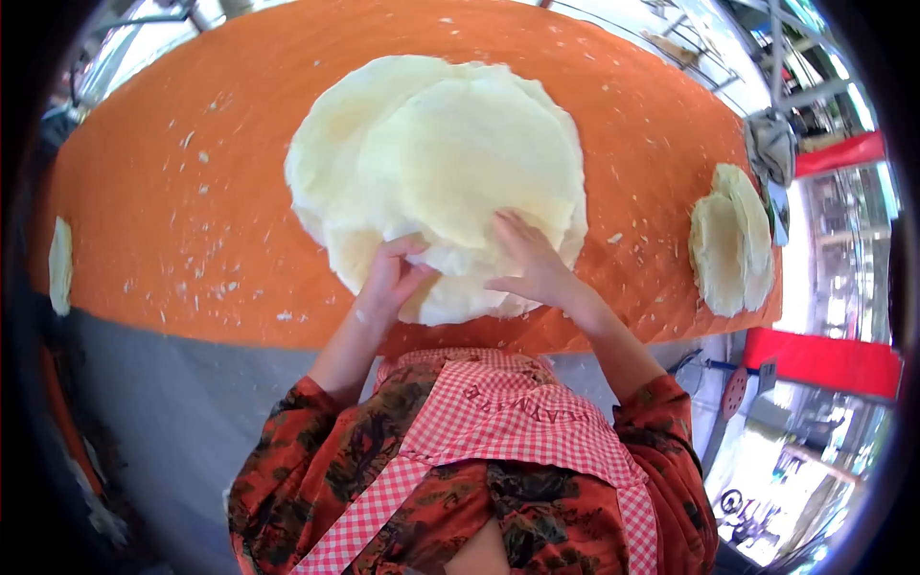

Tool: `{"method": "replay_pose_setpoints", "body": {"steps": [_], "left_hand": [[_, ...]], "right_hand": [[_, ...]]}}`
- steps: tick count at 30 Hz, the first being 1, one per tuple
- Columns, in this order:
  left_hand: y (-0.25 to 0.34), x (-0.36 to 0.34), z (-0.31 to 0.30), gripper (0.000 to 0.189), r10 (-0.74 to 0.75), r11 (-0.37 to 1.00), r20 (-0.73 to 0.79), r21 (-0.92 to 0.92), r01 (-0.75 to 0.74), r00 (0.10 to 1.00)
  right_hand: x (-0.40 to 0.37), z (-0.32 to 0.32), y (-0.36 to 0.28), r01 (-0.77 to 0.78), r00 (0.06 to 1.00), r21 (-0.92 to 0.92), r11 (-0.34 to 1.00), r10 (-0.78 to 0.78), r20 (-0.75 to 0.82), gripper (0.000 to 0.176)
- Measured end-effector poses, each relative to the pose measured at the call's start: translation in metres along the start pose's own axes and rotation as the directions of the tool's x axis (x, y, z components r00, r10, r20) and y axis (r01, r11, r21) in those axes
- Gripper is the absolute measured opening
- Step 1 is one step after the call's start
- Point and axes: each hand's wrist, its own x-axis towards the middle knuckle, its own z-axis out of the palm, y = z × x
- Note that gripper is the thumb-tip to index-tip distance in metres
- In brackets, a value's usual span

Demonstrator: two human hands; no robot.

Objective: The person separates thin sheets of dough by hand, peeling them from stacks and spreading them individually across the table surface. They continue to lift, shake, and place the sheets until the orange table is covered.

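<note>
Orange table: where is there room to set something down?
The table has fleck-strewn room between the left-edge piece and central sheets, and between those and the right-hand stack. The middle is crowded: sheets, left hand, right hand.

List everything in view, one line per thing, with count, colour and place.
Overlapping round sheets: several, exact count unclear, pale yellow, table centre
Layered sheet stack: one, pale yellow, table's right end
Pale piece: one, cream, table's left edge
Table: one, orange, beneath them
Crumbs: many, whitish, scattered on the table
Bunched cloth: one, grey, beyond the stack
Strips: two, red, far right
Apron: one, red-white checked, on the person
Left hand, right hand: at the sheets' near side
</note>
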Motion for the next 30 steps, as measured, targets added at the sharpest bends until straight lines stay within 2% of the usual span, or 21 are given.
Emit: {"method": "replay_pose_setpoints", "body": {"steps": [1, 2, 3, 4, 5, 8, 11, 12, 15, 16, 17, 18, 19, 20, 21, 22, 23, 24, 26, 28, 30], "left_hand": [[-0.009, 0.007, -0.017, 0.026, 0.069, 0.973, 0.075, 0.215, -0.083, 0.995], [-0.006, 0.006, -0.018, 0.027, 0.289, 0.707, 0.342, 0.554, -0.44, 0.894], [-0.003, 0.006, -0.018, 0.027, 0.472, 0.23, 0.564, 0.663, -0.712, 0.677], [0.002, 0.012, 0.0, 0.028, 0.239, 0.82, 0.279, 0.456, -0.348, 0.93], [0.007, 0.016, 0.019, 0.03, -0.042, 0.99, -0.061, -0.136, 0.033, 0.997], [0.01, 0.014, 0.026, 0.04, -0.012, 0.994, -0.116, -0.106, 0.0, 0.993], [0.014, 0.02, 0.023, 0.045, -0.014, 0.992, -0.082, -0.13, 0.003, 0.997], [0.016, 0.029, -0.001, 0.045, -0.048, 0.991, -0.061, -0.125, 0.04, 0.997], [0.019, 0.02, -0.002, 0.043, -0.008, 0.999, -0.102, -0.038, 0.004, 0.995], [0.018, 0.013, 0.002, 0.044, 0.023, 1.0, -0.072, -0.008, -0.024, 0.997], [0.015, 0.008, 0.004, 0.045, 0.052, 0.998, -0.042, 0.02, -0.051, 0.998], [0.01, 0.001, -0.005, 0.047, 0.11, 0.994, -0.149, 0.044, -0.105, 0.983], [0.006, -0.011, -0.015, 0.049, 0.168, 0.985, -0.26, 0.071, -0.155, 0.951], [-0.003, -0.019, -0.017, 0.051, 0.224, 0.974, -0.371, 0.1, -0.201, 0.901], [-0.018, -0.032, 0.009, 0.054, 0.373, 0.927, -0.539, 0.26, -0.272, 0.755], [-0.027, -0.043, 0.011, 0.053, 0.421, 0.906, -0.548, 0.298, -0.301, 0.723], [-0.034, -0.053, 0.008, 0.053, 0.466, 0.883, -0.555, 0.336, -0.326, 0.689], [-0.042, -0.064, 0.007, 0.053, 0.507, 0.86, -0.56, 0.374, -0.346, 0.655], [-0.058, -0.082, 0.018, 0.048, 0.505, 0.862, -0.615, 0.39, -0.323, 0.606], [-0.071, -0.089, 0.03, 0.046, 0.516, 0.856, -0.642, 0.408, -0.317, 0.567], [-0.087, -0.094, 0.049, 0.043, 0.518, 0.855, -0.67, 0.419, -0.305, 0.532]], "right_hand": [[0.005, 0.01, -0.004, -0.009, 1.0, 0.033, 0.999, 0.009, 0.0, 0.092], [0.017, 0.02, -0.001, -0.043, 0.999, 0.041, 0.998, 0.044, -0.026, 0.092], [0.018, 0.051, 0.005, -0.025, 0.953, -0.054, 0.998, 0.008, -0.303, 0.081], [0.03, 0.041, -0.005, -0.069, 0.949, 0.016, 0.997, 0.071, -0.306, 0.066], [0.029, 0.049, -0.004, 0.013, 0.883, -0.034, 0.999, -0.027, -0.469, 0.055], [0.036, 0.038, 0.008, 0.13, 0.912, 0.05, 0.99, -0.099, -0.399, 0.034], [0.047, -0.006, 0.054, 0.002, 0.923, 0.18, 0.984, 0.068, -0.379, 0.019], [0.05, -0.029, 0.072, 0.06, 0.838, 0.419, 0.906, 0.182, -0.514, 0.022], [0.023, -0.184, 0.153, 0.09, 0.849, 0.465, 0.881, 0.177, -0.499, 0.018], [0.009, -0.232, 0.178, 0.072, 0.745, 0.476, 0.877, 0.27, -0.609, 0.017], [-0.01, -0.267, 0.199, 0.315, 0.516, 0.434, 0.844, 0.232, -0.825, 0.016], [-0.031, -0.319, 0.224, 0.087, 0.559, 0.166, 0.982, 0.09, -0.824, 0.018], [-0.052, -0.371, 0.246, -0.118, 0.59, -0.152, 0.981, -0.054, -0.806, 0.021], [-0.072, -0.409, 0.275, -0.138, 0.512, -0.198, 0.97, -0.101, -0.853, 0.021], [-0.123, -0.441, 0.266, -0.064, 0.47, -0.168, 0.984, -0.118, -0.875, 0.022], [-0.174, -0.459, 0.242, -0.094, 0.476, -0.004, 0.996, 0.042, -0.879, 0.024], [-0.191, -0.48, 0.269, -0.151, 0.438, -0.185, 0.971, -0.102, -0.893, 0.027], [-0.219, -0.493, 0.275, -0.143, 0.424, -0.312, 0.939, -0.227, -0.877, 0.026], [-0.269, -0.497, 0.288, -0.325, 0.46, -0.542, 0.775, -0.371, -0.807, 0.027], [-0.307, -0.472, 0.309, -0.464, 0.53, -0.586, 0.664, -0.322, -0.785, 0.029], [-0.334, -0.437, 0.379, -0.38, 0.491, -0.622, 0.685, -0.421, -0.763, 0.034]]}}
